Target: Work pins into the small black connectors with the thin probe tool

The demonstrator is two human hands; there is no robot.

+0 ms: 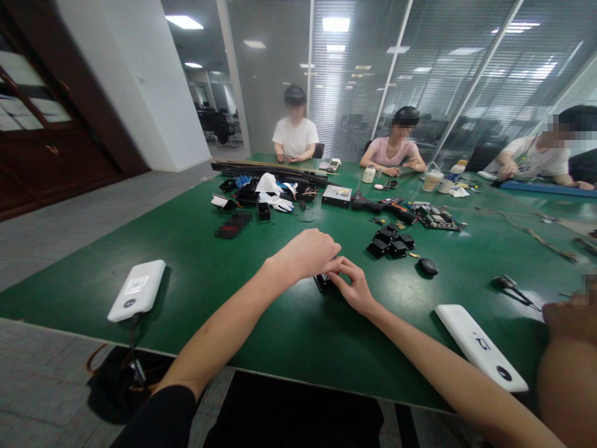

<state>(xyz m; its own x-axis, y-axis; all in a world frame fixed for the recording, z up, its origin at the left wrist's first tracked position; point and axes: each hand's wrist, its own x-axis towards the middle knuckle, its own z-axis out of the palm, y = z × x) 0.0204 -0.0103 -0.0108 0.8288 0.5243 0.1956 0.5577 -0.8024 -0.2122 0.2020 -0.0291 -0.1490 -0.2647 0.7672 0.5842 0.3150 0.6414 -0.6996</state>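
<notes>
In the head view my left hand is closed, its wrist bent and fingers pointing down and to the right. What it grips is hidden behind the knuckles. My right hand meets it from the other side, thumb and fingers pinched on a small black box. Most of that box is covered by the hands; only its near left edge shows, low over the green table. Beyond the right hand lies a cluster of similar black boxes, with a black computer mouse beside it.
White power banks lie on the green table at left and right. Farther back are white gloves, a cordless power tool, a circuit board and bottles. Several people sit around; one person's arm is close at right.
</notes>
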